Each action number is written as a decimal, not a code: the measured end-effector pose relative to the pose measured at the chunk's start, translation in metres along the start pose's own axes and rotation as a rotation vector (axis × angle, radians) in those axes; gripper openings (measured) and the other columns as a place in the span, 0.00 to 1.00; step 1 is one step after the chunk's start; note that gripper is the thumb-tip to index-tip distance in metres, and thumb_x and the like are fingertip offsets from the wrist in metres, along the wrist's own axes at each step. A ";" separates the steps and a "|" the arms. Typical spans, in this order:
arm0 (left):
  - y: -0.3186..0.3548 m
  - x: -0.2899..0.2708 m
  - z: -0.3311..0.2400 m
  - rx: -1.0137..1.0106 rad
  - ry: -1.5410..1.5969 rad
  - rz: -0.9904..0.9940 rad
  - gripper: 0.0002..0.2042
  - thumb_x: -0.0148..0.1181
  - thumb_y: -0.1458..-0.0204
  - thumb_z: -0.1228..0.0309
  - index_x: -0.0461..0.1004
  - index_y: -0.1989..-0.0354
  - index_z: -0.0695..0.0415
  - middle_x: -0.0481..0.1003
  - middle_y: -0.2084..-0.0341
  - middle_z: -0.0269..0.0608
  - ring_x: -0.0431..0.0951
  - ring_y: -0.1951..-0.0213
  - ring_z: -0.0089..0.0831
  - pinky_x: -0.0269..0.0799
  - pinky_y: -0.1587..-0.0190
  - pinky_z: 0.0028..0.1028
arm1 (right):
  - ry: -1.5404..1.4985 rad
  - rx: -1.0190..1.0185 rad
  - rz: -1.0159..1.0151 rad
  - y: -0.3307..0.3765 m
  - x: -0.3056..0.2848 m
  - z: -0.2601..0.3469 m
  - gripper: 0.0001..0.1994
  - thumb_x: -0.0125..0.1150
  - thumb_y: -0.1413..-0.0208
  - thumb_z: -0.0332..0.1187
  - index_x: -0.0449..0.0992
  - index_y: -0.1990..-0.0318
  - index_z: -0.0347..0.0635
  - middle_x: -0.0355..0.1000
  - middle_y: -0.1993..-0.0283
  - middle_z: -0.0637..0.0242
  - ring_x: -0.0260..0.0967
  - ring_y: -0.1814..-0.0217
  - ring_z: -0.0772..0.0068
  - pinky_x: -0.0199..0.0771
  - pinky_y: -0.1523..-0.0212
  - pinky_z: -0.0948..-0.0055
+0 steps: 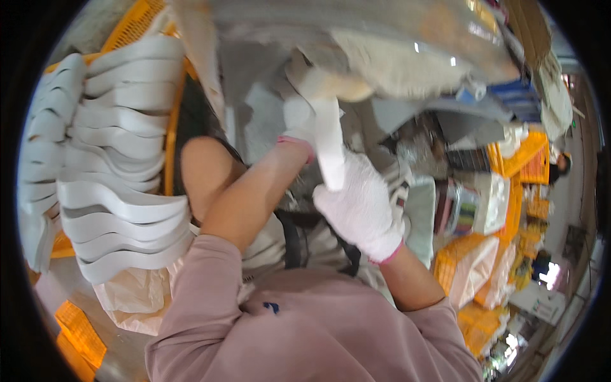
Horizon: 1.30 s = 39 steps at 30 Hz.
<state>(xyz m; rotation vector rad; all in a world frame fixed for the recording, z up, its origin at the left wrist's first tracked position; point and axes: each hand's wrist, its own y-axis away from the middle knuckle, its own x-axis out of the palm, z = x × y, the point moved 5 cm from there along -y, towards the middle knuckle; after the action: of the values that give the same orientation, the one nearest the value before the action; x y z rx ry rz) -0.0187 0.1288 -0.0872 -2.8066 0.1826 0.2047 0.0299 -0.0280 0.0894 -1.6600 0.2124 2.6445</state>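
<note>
A long white wedge-like piece [329, 143], similar in look to a shoe sole, stands on end before me. My right hand [363, 207], in a white knitted glove with a pink cuff, is closed around its lower end. Farther away, my left hand [296, 121], gloved the same way, is beside the piece's upper part. The forearm and the piece partly hide its fingers, so its grip is unclear. The piece's top end meets or lies just in front of a worn tan rounded part [340, 87] under a grey machine housing [369, 25]; contact cannot be told.
Many curved white pieces [127, 223] are stacked at left in an orange crate [170, 140]. Paper lining [137, 296] hangs below. Orange crates [461, 254] with wrapped goods stand at right, near a pale green bin [420, 213]. A person [561, 164] is far off at right.
</note>
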 end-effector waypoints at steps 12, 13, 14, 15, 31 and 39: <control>0.027 0.026 -0.072 -0.673 1.372 0.247 0.46 0.28 0.31 0.30 0.70 0.35 0.65 0.79 0.47 0.62 0.83 0.49 0.55 0.82 0.43 0.52 | 0.209 -0.108 -0.104 0.020 -0.015 0.010 0.32 0.63 0.49 0.34 0.73 0.34 0.30 0.78 0.60 0.47 0.80 0.66 0.45 0.82 0.63 0.51; 0.026 0.026 -0.076 -0.777 1.422 0.294 0.46 0.29 0.31 0.28 0.69 0.32 0.63 0.78 0.42 0.58 0.80 0.42 0.51 0.77 0.36 0.48 | 0.246 -0.101 -0.068 0.025 -0.013 0.006 0.35 0.63 0.49 0.34 0.70 0.31 0.30 0.78 0.60 0.47 0.80 0.67 0.45 0.82 0.64 0.51; 0.037 0.029 -0.086 -0.812 1.561 0.331 0.47 0.31 0.33 0.26 0.69 0.31 0.61 0.77 0.41 0.56 0.79 0.40 0.51 0.75 0.34 0.47 | 0.268 -0.055 0.019 0.034 -0.010 0.003 0.37 0.63 0.49 0.34 0.68 0.29 0.30 0.78 0.60 0.48 0.80 0.67 0.45 0.82 0.66 0.50; 0.042 0.032 -0.088 -0.910 1.657 0.310 0.48 0.33 0.35 0.24 0.68 0.30 0.59 0.76 0.39 0.53 0.77 0.39 0.50 0.73 0.31 0.45 | 0.270 0.031 0.080 0.047 -0.009 -0.002 0.38 0.63 0.49 0.34 0.67 0.29 0.30 0.79 0.60 0.48 0.79 0.68 0.44 0.81 0.66 0.50; 0.117 -0.253 -0.204 0.134 -0.852 0.366 0.20 0.75 0.47 0.62 0.83 0.48 0.57 0.83 0.54 0.40 0.83 0.52 0.43 0.80 0.49 0.38 | 0.536 0.576 0.457 0.232 0.010 -0.259 0.30 0.61 0.38 0.32 0.70 0.28 0.34 0.73 0.30 0.46 0.74 0.35 0.49 0.71 0.29 0.60; 0.095 -0.336 -0.165 0.302 -1.293 0.468 0.11 0.60 0.39 0.55 0.86 0.52 0.25 0.76 0.69 0.29 0.81 0.59 0.36 0.68 0.47 0.41 | 0.102 -0.071 0.031 0.121 0.021 -0.197 0.26 0.65 0.37 0.29 0.75 0.31 0.34 0.77 0.36 0.48 0.76 0.36 0.50 0.75 0.34 0.60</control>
<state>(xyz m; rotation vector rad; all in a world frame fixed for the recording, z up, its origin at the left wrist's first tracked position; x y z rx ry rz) -0.3432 0.0204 0.0926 -1.7966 0.4684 1.7797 0.1873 -0.1726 -0.0012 -1.8302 0.1488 2.6209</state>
